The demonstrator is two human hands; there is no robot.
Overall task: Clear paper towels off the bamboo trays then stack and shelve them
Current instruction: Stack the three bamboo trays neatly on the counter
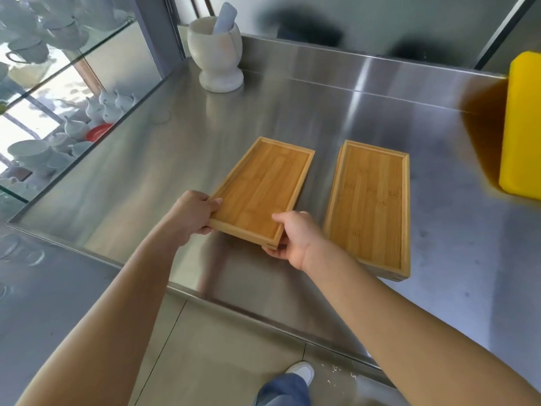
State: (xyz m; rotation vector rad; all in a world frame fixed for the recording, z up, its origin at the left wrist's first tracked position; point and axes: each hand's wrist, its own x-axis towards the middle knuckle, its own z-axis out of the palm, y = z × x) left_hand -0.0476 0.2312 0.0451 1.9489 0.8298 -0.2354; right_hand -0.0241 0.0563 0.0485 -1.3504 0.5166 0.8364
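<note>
Both bamboo trays bare of paper towels: left hand (191, 213) and right hand (294, 237) grip the left tray's (263, 190) near corners on the steel counter (322, 112), right tray (370, 205) just beside; stacking, shelving remain.

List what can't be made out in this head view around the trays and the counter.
- Yellow object: cut off by the right edge, so its kind is unclear.
- Fingers of the right hand: mostly hidden under the held tray.
- Crockery on the glass shelves: blurred by glare.
- Two dark shapes behind the counter: smeared, unidentifiable.
- Underside of the second tray: hidden; whether it is a stack is uncertain.
</note>
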